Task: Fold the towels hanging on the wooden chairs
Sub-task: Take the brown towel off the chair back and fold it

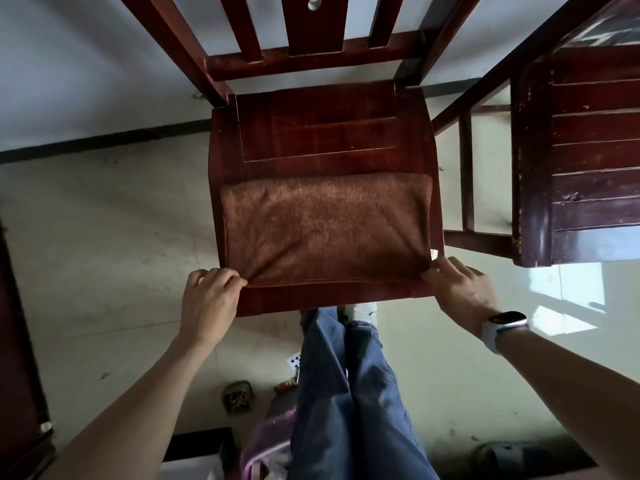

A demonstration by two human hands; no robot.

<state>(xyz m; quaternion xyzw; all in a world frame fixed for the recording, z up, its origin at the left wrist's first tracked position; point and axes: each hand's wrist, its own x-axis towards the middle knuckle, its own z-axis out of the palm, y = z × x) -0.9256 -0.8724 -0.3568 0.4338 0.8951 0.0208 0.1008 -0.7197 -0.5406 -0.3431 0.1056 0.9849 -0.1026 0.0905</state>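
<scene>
A brown towel lies flat as a folded rectangle on the front half of a red-brown wooden chair seat. My left hand pinches the towel's near left corner at the seat's front edge. My right hand, with a watch on its wrist, pinches the near right corner. Both arms reach in from below. The towel's far edge runs straight across the middle of the seat.
The chair's slatted back rises at the top. A second dark wooden chair stands close on the right. My legs in blue trousers stand below the seat. Small clutter, a playing card and a sandal lie on the pale floor.
</scene>
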